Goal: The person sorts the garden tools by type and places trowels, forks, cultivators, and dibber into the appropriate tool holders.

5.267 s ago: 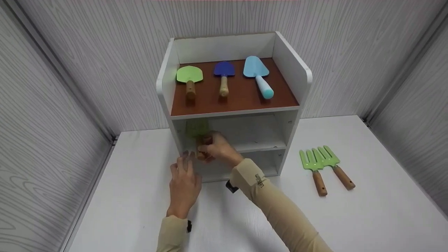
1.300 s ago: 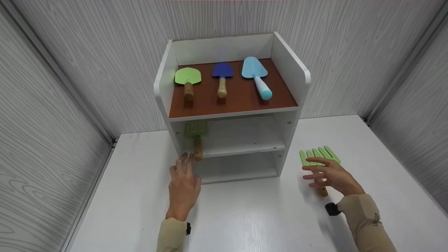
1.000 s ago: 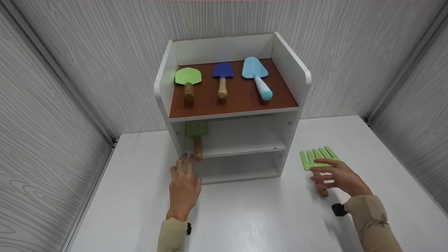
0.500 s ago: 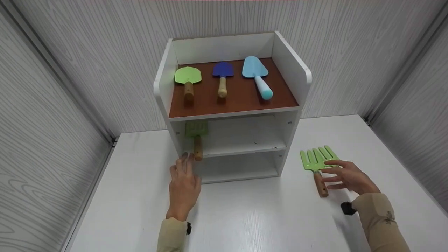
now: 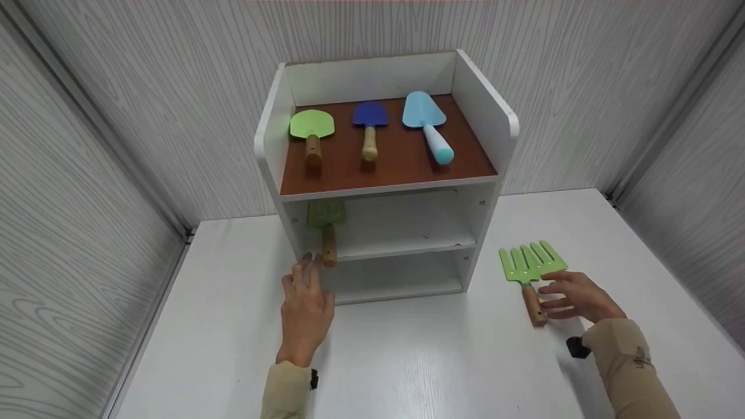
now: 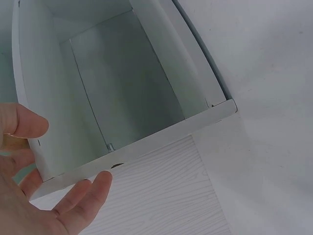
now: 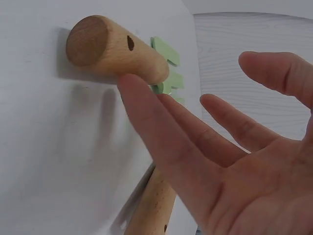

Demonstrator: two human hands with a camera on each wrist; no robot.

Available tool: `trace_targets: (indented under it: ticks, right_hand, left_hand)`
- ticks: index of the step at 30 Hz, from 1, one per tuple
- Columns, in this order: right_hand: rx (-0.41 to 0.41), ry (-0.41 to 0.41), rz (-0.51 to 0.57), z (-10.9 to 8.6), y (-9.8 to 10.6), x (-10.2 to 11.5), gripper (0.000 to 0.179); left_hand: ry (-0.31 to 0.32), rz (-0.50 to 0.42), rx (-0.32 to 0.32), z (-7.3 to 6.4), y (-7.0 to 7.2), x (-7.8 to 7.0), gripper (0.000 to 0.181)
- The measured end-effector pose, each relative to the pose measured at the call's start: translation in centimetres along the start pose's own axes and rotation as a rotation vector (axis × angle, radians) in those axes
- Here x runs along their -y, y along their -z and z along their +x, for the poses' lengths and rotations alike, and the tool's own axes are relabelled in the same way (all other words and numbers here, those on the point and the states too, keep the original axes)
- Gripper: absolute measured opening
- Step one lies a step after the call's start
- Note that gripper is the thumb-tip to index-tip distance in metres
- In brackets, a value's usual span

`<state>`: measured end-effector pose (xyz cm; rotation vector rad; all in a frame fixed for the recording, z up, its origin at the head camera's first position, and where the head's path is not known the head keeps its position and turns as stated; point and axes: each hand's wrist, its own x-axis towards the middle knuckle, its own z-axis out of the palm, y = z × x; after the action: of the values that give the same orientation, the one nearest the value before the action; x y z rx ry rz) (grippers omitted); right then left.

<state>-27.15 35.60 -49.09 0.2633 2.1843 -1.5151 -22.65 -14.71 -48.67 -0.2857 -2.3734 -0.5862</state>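
Two green hand forks lie on the table at the right: the left fork point(image 5: 533, 302) shows whole, while the handle of the right fork point(image 5: 547, 257) is hidden behind my right hand point(image 5: 585, 297). That hand hovers with spread, loosely bent fingers, fingertips right at the left fork's wooden handle point(image 7: 117, 49). A third green hand fork point(image 5: 329, 244) rests at the left of the middle shelf, its handle end overhanging the front edge. My left hand point(image 5: 307, 311) stays at the shelf unit's left front edge, fingers extended, fingertips at the side panel point(image 6: 146, 142) and holding no tool.
A white shelf unit point(image 5: 378, 191) stands against the back wall. On its brown top lie a green trowel point(image 5: 312, 125), a dark blue trowel point(image 5: 370, 116) and a light blue trowel point(image 5: 425, 113). The bottom compartment point(image 5: 396, 279) lies just above the white table point(image 5: 407, 361).
My right hand has let go of the hand fork on the middle shelf and moved right to the two forks, then shifted slightly right and back. My left hand has kept its place.
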Motion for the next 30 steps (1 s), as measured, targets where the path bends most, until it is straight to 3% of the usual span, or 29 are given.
trace_targets:
  ticks: [12, 23, 30]
  right_hand:
    - [-0.051, -0.046, -0.054, 1.0, -0.7, -0.2, 0.067]
    - [-0.120, -0.076, -0.148, 2.0, -1.8, -0.5, 0.064]
    - [-0.095, -0.072, -0.133, 2.1, -1.7, -0.9, 0.068]
  left_hand:
    - [0.020, 0.045, 0.032, 0.0, 0.1, -0.1, 0.043]
    - [0.028, 0.025, 0.033, 0.0, 0.0, 0.0, 0.042]
    - [0.029, 0.019, 0.035, -0.2, 0.0, 0.1, 0.047]
